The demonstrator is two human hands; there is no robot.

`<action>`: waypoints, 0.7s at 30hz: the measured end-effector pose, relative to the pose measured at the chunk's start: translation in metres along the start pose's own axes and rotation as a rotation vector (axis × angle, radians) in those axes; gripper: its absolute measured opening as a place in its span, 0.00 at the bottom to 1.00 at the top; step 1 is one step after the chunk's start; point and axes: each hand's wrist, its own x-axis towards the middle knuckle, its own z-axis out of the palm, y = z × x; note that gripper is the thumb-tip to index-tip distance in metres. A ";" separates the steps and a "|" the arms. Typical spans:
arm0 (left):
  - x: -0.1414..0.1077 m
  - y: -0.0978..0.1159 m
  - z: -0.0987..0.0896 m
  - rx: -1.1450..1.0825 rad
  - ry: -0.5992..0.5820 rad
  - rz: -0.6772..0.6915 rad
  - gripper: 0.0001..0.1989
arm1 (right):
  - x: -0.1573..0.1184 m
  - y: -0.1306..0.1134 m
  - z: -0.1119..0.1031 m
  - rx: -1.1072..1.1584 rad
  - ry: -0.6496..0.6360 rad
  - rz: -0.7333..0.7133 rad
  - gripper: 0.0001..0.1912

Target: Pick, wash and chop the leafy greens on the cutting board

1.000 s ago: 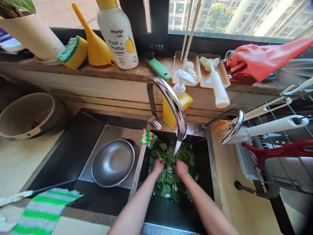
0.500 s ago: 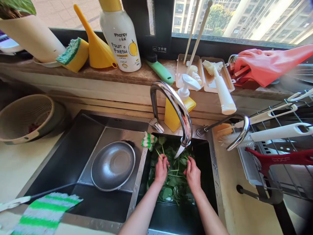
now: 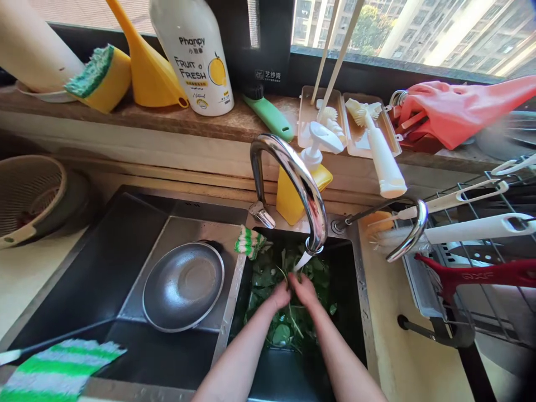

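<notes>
- Left hand (image 3: 281, 296): lowered into the basin, fingers curled in among the greens; a thin stem stands at its fingertips. Fingertips partly hidden, so whether it grips the stem cannot be told.
- Right hand (image 3: 305, 290): just beside the left, fingers bent downward; whether it grasps anything cannot be told.
- Leafy greens (image 3: 281, 335): a loose, dark, wet mass in the basin, lying around and beneath both hands.
- Basin (image 3: 288, 378): dark-walled sink surrounding the hands.
- Faucet (image 3: 310, 195): chrome, arched, above and beyond the hands; water stream (image 3: 302, 261) falling just beyond the fingers.
- Small cloth (image 3: 250, 242): green-and-white striped, at the basin's far corner, left of the hands.
- Pan (image 3: 184, 286): round and dark, in the neighbouring basin, well left of the hands.
- Pump bottle (image 3: 290, 196): yellow with white head, behind the faucet, beyond the hands.
- Colander (image 3: 62, 215): on the counter (image 3: 54, 268), far left of the hands.
- Wire rack (image 3: 498, 312): holding brushes, well right of the hands.
</notes>
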 end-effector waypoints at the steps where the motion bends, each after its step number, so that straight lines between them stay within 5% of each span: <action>1: -0.006 0.000 0.003 -0.017 -0.022 0.008 0.07 | -0.002 -0.001 0.000 0.012 -0.018 -0.007 0.22; 6: -0.031 -0.002 -0.001 -0.102 -0.081 0.006 0.04 | -0.009 0.000 -0.021 0.007 -0.065 -0.042 0.18; 12: -0.037 0.008 -0.007 -0.555 -0.107 -0.089 0.19 | -0.046 -0.021 -0.019 -0.173 0.056 -0.072 0.15; 16: -0.038 0.012 -0.006 -0.630 0.076 -0.136 0.22 | -0.051 -0.015 -0.027 -0.118 -0.117 -0.309 0.13; 18: -0.038 0.012 -0.010 -0.576 0.159 -0.136 0.21 | -0.033 -0.004 -0.047 -0.045 -0.018 -0.255 0.14; 21: -0.034 0.010 -0.014 -0.387 0.297 -0.080 0.16 | -0.004 0.003 -0.066 -0.198 0.303 0.031 0.18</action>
